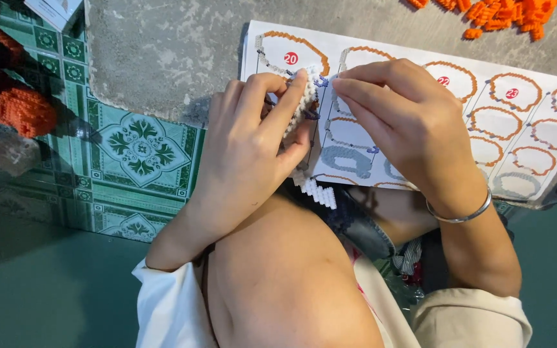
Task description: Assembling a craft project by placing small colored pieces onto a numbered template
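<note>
My left hand (249,138) grips a small white assembly of tiny building bricks (303,106), thumb and fingers wrapped around it. My right hand (407,119), with a silver bangle on the wrist, pinches the same piece from the right with its fingertips. Both hands hover over a long paper instruction sheet (517,109) printed with orange and grey ring-shaped building steps. Another stepped white brick piece (317,192) rests on my knee just below my left hand.
A pile of loose orange bricks (498,14) lies at the top right on the grey mat (162,58). Green patterned floor tiles (140,148) lie on the left, with orange brick builds (17,109) at the far left. My bare knee (278,270) fills the bottom centre.
</note>
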